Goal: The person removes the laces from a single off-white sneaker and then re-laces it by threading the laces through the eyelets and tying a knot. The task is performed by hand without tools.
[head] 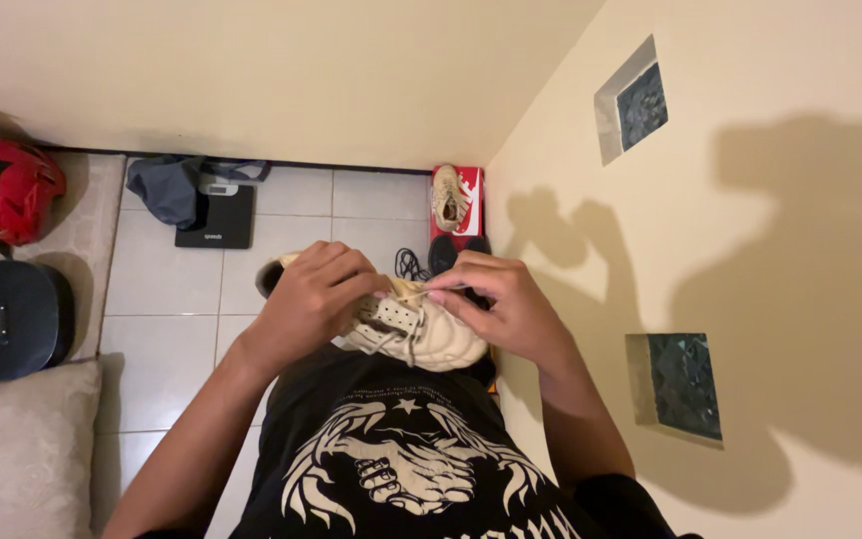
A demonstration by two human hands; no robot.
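A cream-coloured sneaker (429, 334) with perforated panels is held in front of my chest, toe pointing right. My left hand (313, 294) wraps over its heel and upper side. My right hand (506, 299) pinches the cream lace (409, 297) near the eyelets, and loose lace ends hang down over the shoe's side. I wear a black T-shirt (401, 449) with a pale printed graphic.
On the tiled floor (167, 299) lie a black bathroom scale (215, 222), a grey bag (170, 185), black laces (409, 264) and a red shoebox (456, 205) bearing a second cream sneaker. A red helmet (2, 188), a black guitar (2, 319) and a cushion (17, 449) sit left. A wall stands close on the right.
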